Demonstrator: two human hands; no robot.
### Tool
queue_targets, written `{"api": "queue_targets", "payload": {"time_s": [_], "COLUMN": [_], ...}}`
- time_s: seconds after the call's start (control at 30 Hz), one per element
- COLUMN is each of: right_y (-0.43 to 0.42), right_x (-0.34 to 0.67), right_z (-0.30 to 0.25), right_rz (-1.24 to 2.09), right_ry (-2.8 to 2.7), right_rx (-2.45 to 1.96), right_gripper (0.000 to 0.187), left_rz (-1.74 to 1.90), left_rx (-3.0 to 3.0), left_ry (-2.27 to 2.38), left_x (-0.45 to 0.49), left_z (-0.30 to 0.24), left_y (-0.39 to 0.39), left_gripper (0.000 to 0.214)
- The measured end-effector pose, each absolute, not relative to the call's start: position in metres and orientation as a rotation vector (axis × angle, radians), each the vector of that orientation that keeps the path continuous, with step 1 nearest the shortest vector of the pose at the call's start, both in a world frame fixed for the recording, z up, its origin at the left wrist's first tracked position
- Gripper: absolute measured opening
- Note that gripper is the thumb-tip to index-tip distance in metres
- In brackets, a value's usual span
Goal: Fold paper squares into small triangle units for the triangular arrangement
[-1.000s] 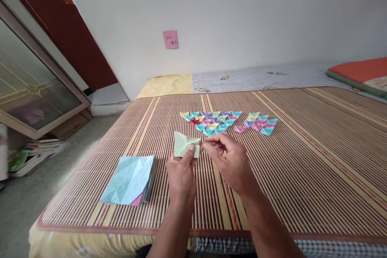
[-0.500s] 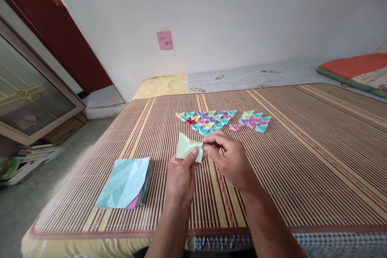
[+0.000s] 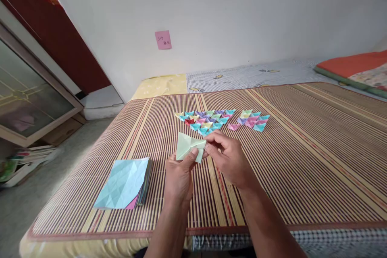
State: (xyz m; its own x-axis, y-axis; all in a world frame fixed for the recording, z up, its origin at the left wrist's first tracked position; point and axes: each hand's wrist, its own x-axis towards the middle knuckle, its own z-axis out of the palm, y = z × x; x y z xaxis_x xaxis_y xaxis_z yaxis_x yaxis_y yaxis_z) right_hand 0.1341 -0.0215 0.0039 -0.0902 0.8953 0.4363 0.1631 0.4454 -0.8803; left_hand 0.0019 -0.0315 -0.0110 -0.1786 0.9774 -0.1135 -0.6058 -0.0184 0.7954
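Observation:
A pale green sheet of origami paper, partly folded, is held up above the mat in both hands. My left hand grips its lower edge, thumb on top and fingers hidden beneath. With thumb and forefinger, my right hand pinches the pointed right corner of the paper. Just beyond the hands, several small folded paper boats in blue, purple, yellow, pink and red stand in rows. A smaller group of paper boats lies to their right.
A stack of creased paper sheets, light blue on top, lies at the left on the striped bamboo mat. Folded bedding rests at the far right. A pink note sticks to the wall. The bed's left edge borders the floor.
The right corner of the green paper has been drawn out into a point by my right hand. My left hand keeps its hold. The view has shifted slightly.

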Motion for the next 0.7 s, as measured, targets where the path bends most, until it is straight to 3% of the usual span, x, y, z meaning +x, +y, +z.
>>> {"api": "queue_targets", "payload": {"time_s": [0.17, 0.3, 0.7], "right_y": [-0.0214, -0.0216, -0.0217], "right_x": [0.1344, 0.1320, 0.1325], "right_z": [0.0056, 0.0047, 0.0059], "right_rz": [0.799, 0.777, 0.723], "right_ry": [-1.603, -1.589, -1.562], "right_rx": [-0.911, -0.935, -0.916], "right_gripper": [0.025, 0.018, 0.023], "left_rz": [1.560, 1.579, 1.580], "left_rx": [0.569, 0.594, 0.798], "left_ry": [0.873, 0.884, 0.895], "left_x": [0.0019, 0.0027, 0.0030], "left_z": [-0.0100, -0.0091, -0.0133], "left_y": [-0.0315, -0.0329, -0.0367], "left_gripper": [0.035, 0.034, 0.018]}}
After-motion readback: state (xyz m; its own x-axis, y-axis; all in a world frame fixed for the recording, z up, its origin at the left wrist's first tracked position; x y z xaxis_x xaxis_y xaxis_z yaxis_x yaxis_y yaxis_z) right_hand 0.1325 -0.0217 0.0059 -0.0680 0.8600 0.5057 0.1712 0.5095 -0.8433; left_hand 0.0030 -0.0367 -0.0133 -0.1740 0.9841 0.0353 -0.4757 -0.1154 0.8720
